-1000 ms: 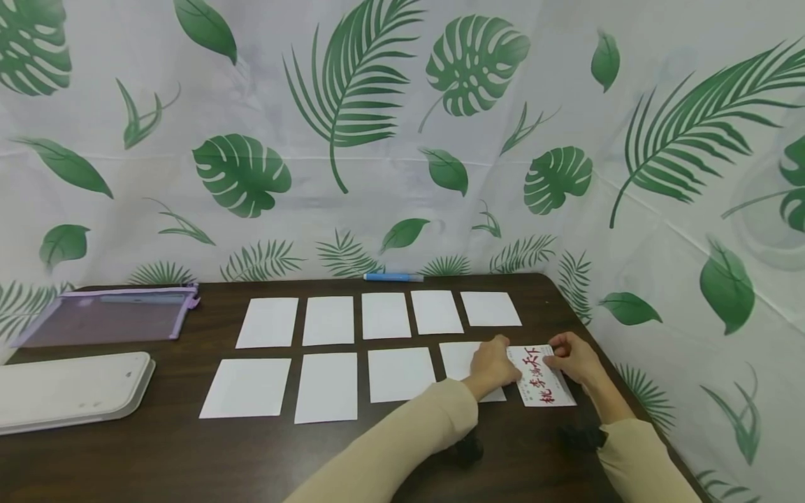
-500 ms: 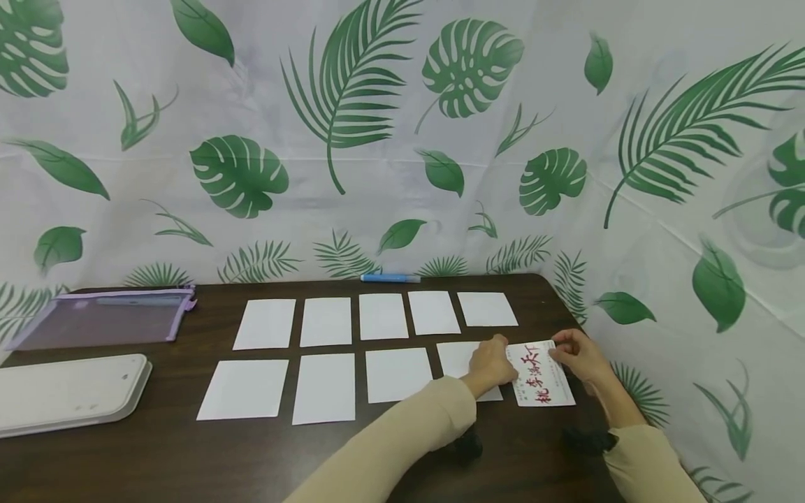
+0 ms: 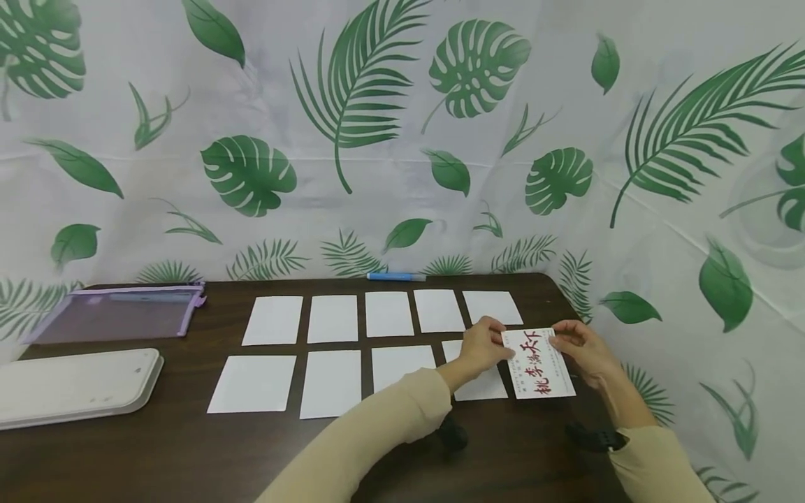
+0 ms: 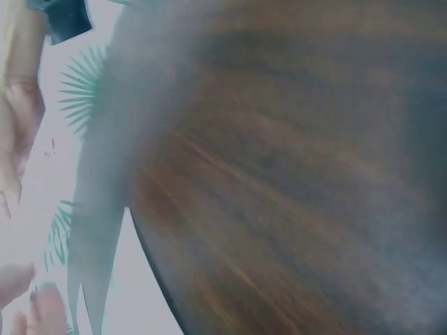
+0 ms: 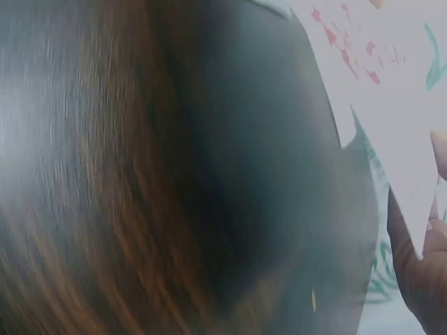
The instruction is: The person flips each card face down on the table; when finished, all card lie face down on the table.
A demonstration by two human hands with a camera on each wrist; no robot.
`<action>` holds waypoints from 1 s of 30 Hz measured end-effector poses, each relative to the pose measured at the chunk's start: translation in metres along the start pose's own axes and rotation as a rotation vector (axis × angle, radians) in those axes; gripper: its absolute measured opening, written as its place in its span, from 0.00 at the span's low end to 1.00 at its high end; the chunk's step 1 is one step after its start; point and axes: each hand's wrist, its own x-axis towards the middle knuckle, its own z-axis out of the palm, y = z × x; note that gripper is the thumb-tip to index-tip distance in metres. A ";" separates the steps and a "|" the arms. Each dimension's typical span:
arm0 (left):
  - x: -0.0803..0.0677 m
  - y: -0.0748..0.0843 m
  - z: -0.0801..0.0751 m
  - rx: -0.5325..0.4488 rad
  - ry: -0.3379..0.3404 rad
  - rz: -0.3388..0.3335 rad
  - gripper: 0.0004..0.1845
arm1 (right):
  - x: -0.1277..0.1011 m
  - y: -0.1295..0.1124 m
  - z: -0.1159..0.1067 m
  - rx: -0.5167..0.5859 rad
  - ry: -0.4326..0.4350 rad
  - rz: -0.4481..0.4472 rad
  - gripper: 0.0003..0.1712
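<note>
A white card with red and black brush writing (image 3: 538, 363) is held face up just above the dark wooden table (image 3: 157, 447), near its right edge. My left hand (image 3: 483, 346) pinches the card's upper left corner. My right hand (image 3: 576, 347) pinches its upper right edge. In the right wrist view the card (image 5: 391, 105) shows from below, red marks shining through, with fingers (image 5: 419, 265) under it. The left wrist view shows blurred table wood and fingertips (image 4: 28, 307) at the lower left.
Several blank white cards (image 3: 331, 318) lie in two rows on the table. A purple zip pouch (image 3: 113, 314) and a white tray (image 3: 69, 385) sit at the left. A blue pen (image 3: 396, 276) lies at the back edge. Leaf-print cloth (image 3: 402, 140) hangs behind and right.
Both hands have lifted the written card's far edge off the table and drawn it slightly back and up; the card now tilts toward me.
</note>
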 end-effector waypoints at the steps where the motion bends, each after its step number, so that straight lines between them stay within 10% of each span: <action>1: 0.000 0.000 -0.003 -0.082 0.002 -0.018 0.19 | 0.000 -0.001 0.003 0.024 -0.009 0.004 0.16; 8: -0.005 0.003 -0.017 -0.380 0.035 -0.150 0.19 | 0.001 -0.005 0.020 0.165 -0.039 0.030 0.17; 15: -0.007 0.007 -0.038 -0.378 0.065 -0.128 0.18 | -0.003 -0.020 0.048 0.051 0.172 0.085 0.11; 21: -0.002 0.012 -0.051 -0.347 0.150 -0.066 0.18 | -0.009 -0.032 0.080 -0.281 0.379 -0.050 0.16; 30: -0.002 0.019 -0.056 -0.282 0.239 0.000 0.17 | -0.018 -0.042 0.109 -0.357 0.361 -0.221 0.10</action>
